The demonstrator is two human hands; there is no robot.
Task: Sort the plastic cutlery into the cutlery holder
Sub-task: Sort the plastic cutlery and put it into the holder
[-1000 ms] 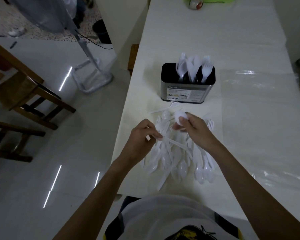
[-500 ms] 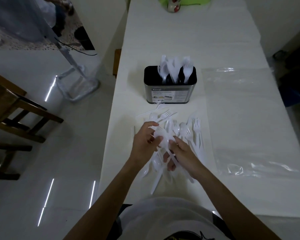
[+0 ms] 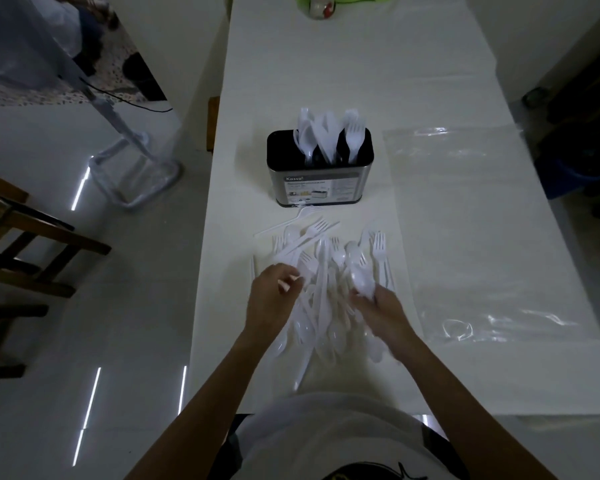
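White plastic spoon [image 3: 362, 285], pinched in the right hand [image 3: 385, 317], should lift straight clear of the tangled white plastic cutlery pile [image 3: 326, 268], while the left hand [image 3: 271, 301], fingers curled with its hold unclear, steadies the rest.

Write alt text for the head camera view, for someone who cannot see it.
A person's right hand grips a spoon while the left hand curls at the edge of a pile of white plastic cutlery on a long white table. Beyond the pile stands a cutlery holder with some pieces upright inside.
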